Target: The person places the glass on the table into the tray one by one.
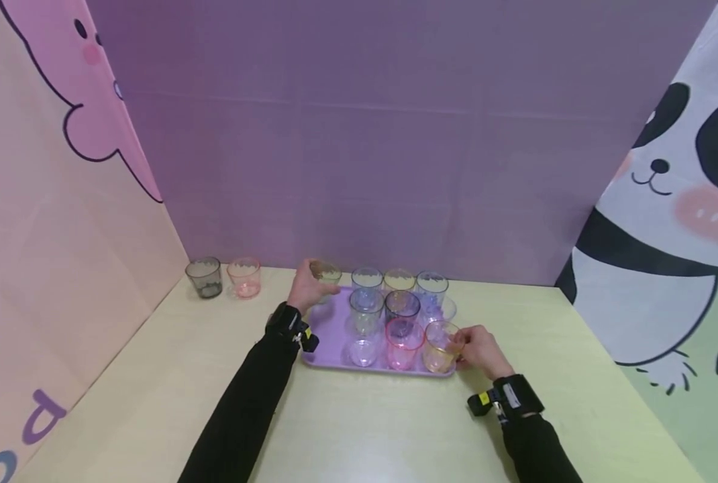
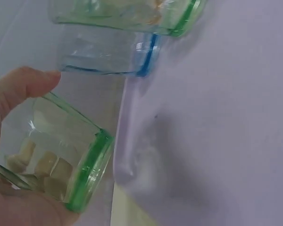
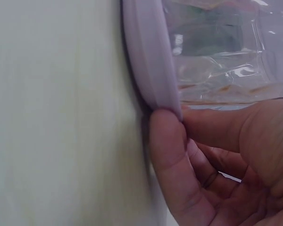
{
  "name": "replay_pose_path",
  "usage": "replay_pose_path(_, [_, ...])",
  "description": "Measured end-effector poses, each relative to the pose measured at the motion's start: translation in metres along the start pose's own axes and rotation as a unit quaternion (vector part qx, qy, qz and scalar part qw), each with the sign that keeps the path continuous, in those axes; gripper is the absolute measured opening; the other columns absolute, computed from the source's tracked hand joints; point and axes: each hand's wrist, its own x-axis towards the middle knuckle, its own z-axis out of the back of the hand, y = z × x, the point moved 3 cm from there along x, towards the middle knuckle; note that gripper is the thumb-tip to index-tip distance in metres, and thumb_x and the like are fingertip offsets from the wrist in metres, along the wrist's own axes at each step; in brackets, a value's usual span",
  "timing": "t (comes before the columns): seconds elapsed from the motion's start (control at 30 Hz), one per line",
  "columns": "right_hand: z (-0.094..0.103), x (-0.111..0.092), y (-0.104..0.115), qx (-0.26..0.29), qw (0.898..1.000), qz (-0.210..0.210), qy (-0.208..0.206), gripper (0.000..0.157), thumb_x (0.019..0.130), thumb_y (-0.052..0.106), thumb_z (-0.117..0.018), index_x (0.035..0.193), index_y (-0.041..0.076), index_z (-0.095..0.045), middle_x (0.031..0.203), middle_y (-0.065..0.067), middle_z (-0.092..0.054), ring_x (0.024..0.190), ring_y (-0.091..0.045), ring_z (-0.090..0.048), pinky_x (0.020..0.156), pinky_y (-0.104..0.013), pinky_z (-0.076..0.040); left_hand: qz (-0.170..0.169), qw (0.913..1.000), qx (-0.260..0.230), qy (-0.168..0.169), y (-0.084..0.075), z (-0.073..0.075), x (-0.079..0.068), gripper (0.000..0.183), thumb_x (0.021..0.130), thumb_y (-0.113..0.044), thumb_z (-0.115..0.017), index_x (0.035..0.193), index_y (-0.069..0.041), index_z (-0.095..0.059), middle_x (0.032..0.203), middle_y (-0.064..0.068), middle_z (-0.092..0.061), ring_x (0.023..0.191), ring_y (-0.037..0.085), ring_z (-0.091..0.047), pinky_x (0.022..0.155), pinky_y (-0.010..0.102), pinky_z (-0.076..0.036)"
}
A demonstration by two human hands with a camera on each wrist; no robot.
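Note:
My left hand [image 1: 312, 290] grips a clear cup with a green base [image 2: 61, 155], thumb on one side and fingers on the other. It holds the cup at the back left corner of a purple tray [image 1: 329, 339]; the left wrist view has it tilted beside the tray's edge. My right hand [image 1: 481, 350] pinches the tray's rim [image 3: 153, 61] at the front right corner between thumb and finger. Right beside those fingers stands a yellow-rimmed cup [image 1: 439, 355]. A pink cup [image 1: 402, 349] and a dark purple cup [image 1: 402, 308] stand near it on the tray.
More clear tinted cups, including a blue-based one [image 2: 108, 52], stand on the tray's middle and right. A grey cup [image 1: 207, 280] and a coral cup [image 1: 245, 278] stand on the table [image 1: 154, 376] at the back left. A purple backdrop [image 1: 359, 168] rises behind.

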Motion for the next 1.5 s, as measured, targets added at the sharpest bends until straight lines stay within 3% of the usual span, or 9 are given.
replay_pose_path(0.23, [0.000,-0.001,-0.001,0.003,1.000,-0.004,-0.003,0.002,0.079,-0.002,-0.061,0.078,-0.003,-0.061,0.085,-0.014,-0.058,0.062,-0.021,-0.059,0.054,-0.032,-0.054,0.017,0.9993,0.034,0.002,0.006,-0.013,0.002,0.087,0.061,-0.011,-0.083,0.132,-0.006,-0.032,0.130,0.016,-0.043,0.119,0.034,-0.041,0.097,0.042,-0.038])
replay_pose_path(0.57, [-0.001,0.001,-0.002,-0.003,1.000,-0.002,-0.003,0.005,0.081,0.001,-0.061,0.077,-0.001,-0.060,0.085,-0.011,-0.058,0.064,-0.019,-0.058,0.055,-0.031,-0.054,0.018,0.9983,0.054,-0.014,0.006,-0.021,0.002,0.090,0.061,-0.009,-0.083,0.133,-0.002,-0.029,0.130,0.021,-0.045,0.113,0.037,-0.048,0.092,0.043,-0.042])
replay_pose_path(0.9, [-0.001,0.002,0.000,0.000,1.000,0.007,-0.004,0.006,0.080,-0.004,-0.056,0.077,-0.002,-0.061,0.087,-0.013,-0.059,0.064,-0.019,-0.059,0.055,-0.031,-0.054,0.034,0.9974,0.062,-0.011,0.011,-0.020,0.001,0.091,0.061,-0.016,-0.084,0.134,-0.008,-0.031,0.125,0.022,-0.048,0.111,0.037,-0.049,0.089,0.044,-0.044])
replay_pose_path(1.27, [-0.002,0.003,-0.003,-0.007,1.000,0.013,-0.008,0.008,0.079,-0.007,-0.053,0.078,-0.002,-0.060,0.082,-0.011,-0.057,0.063,-0.018,-0.057,0.054,-0.031,-0.054,0.020,0.9944,0.104,0.002,0.017,-0.017,0.000,0.091,0.060,-0.021,-0.085,0.134,-0.008,-0.033,0.129,0.020,-0.047,0.113,0.036,-0.047,0.094,0.046,-0.040])
replay_pose_path(1.4, [-0.002,0.003,-0.004,-0.005,1.000,0.006,-0.005,0.007,0.079,-0.006,-0.054,0.077,-0.002,-0.059,0.082,-0.012,-0.057,0.064,-0.019,-0.057,0.054,-0.031,-0.054,0.026,0.9943,0.103,0.012,0.016,-0.015,0.000,0.091,0.061,-0.016,-0.083,0.135,-0.008,-0.032,0.132,0.019,-0.045,0.119,0.036,-0.043,0.099,0.048,-0.034])
replay_pose_path(1.5, [-0.002,0.003,-0.004,-0.006,1.000,0.005,-0.004,0.007,0.079,-0.006,-0.054,0.077,-0.002,-0.059,0.083,-0.012,-0.057,0.064,-0.020,-0.057,0.054,-0.031,-0.054,0.027,0.9929,0.114,0.022,0.015,-0.012,-0.002,0.088,0.063,-0.006,-0.078,0.137,-0.007,-0.029,0.126,0.021,-0.049,0.115,0.036,-0.046,0.096,0.047,-0.037])
